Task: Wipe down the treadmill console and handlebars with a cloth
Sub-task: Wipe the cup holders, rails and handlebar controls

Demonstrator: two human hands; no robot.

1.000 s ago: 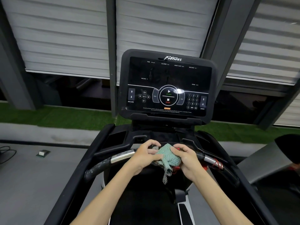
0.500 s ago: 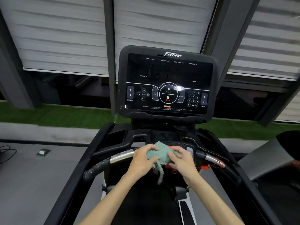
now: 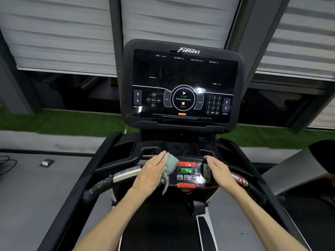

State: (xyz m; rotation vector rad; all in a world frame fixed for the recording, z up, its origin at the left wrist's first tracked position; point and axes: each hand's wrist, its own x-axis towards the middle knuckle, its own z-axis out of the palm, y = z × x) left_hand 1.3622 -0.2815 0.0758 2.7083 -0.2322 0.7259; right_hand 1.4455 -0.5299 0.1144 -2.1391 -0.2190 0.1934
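Observation:
The treadmill's black console [image 3: 183,84] stands upright ahead, its screen dark with white key markings. Below it, the handlebar's small control panel [image 3: 187,172] shows red and green buttons. My left hand [image 3: 152,173] presses a green knitted cloth [image 3: 172,164] flat against the panel's left side, and a tail of the cloth hangs down. My right hand [image 3: 219,171] rests with straight fingers on the panel's right edge, apart from the cloth. The left handlebar [image 3: 125,175] has a chrome sensor section and a black grip.
A red safety cord [image 3: 243,180] is wound round the right handlebar. Another machine [image 3: 293,171] stands at the right. On the grey floor at the left lie a small box [image 3: 46,163] and a black cable [image 3: 7,163]. Green turf [image 3: 63,124] runs beneath the blinds.
My right hand has let go of the cloth and moved right to the panel's edge. My left hand slid the cloth left, uncovering the buttons. The camera has come closer.

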